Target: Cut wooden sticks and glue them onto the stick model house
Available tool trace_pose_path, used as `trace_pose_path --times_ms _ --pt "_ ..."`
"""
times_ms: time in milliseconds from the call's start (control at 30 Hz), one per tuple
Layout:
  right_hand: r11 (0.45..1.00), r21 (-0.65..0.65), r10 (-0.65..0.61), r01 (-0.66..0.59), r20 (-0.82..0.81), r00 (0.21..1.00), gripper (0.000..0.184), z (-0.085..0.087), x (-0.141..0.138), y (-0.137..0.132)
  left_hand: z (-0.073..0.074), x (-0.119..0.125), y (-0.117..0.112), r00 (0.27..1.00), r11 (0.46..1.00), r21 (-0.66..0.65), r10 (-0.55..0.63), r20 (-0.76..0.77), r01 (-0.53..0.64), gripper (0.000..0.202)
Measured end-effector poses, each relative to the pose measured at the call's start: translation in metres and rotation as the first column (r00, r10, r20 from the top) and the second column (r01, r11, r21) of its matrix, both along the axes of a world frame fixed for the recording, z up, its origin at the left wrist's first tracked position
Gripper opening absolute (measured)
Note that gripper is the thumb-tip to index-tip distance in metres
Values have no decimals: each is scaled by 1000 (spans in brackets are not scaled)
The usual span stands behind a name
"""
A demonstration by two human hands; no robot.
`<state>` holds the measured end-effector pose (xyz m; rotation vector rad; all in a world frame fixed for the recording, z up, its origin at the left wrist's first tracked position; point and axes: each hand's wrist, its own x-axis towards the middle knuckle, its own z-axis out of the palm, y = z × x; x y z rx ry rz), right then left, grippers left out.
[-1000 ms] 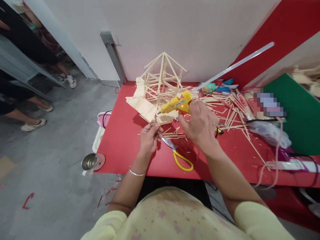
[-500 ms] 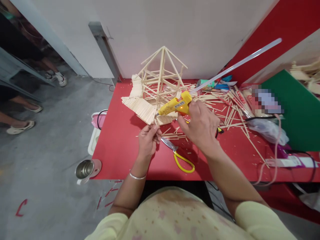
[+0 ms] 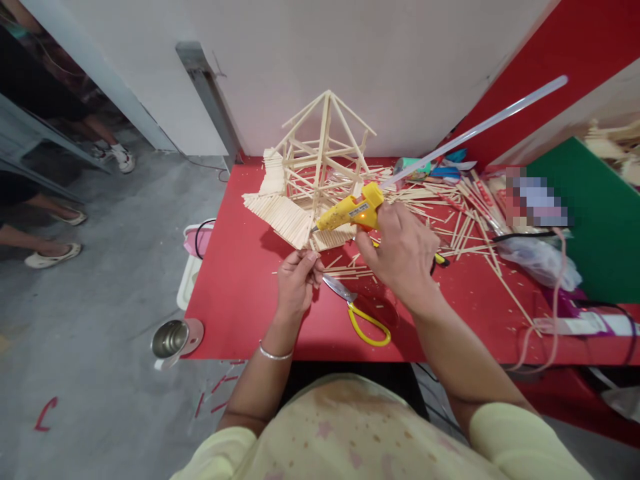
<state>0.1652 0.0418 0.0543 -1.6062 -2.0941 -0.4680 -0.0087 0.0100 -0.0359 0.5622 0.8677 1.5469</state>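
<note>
My right hand (image 3: 403,250) is wrapped round a yellow hot glue gun (image 3: 350,208), with a long clear glue stick (image 3: 475,133) rising from its back. Its nozzle meets the front corner of a model built of thin wooden sticks (image 3: 324,150), an open pointed frame with slatted panels (image 3: 283,217) low down. Just below that corner, my left hand (image 3: 299,277) is closed in a pinch; what lies between its fingertips is too small to make out. Scissors with yellow handles (image 3: 367,325) lie beside my left hand, blades towards it.
Loose wooden sticks (image 3: 463,230) are scattered over the red table (image 3: 235,287), mostly to the right. Plastic bags (image 3: 543,260) and a green board (image 3: 595,233) stand at the right. A metal mug (image 3: 175,339) is by the left front edge. Other people's legs (image 3: 50,250) show at far left.
My hands, the glue gun and the stick model hold almost the same position. At far left, a person's foot has shifted slightly to the right.
</note>
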Motion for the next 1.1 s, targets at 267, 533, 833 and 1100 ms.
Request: trace_pose_path --times_ms 267,533,833,1100 --pt "999 39 7 -8 17 1000 47 -1 -1 1 -2 0 0 1000 1000 -8 2 -22 -2 27" --pt "1000 6 1 -1 -1 1000 46 -2 0 -1 -1 0 0 1000 1000 -11 1 -22 -1 29" --pt "1000 15 1 -1 -2 1000 45 -3 1 0 -1 0 2 1000 1000 -13 8 -11 -9 28" --pt "1000 22 -10 10 4 1000 43 -3 5 -2 3 3 6 1000 1000 -7 19 1 -19 30"
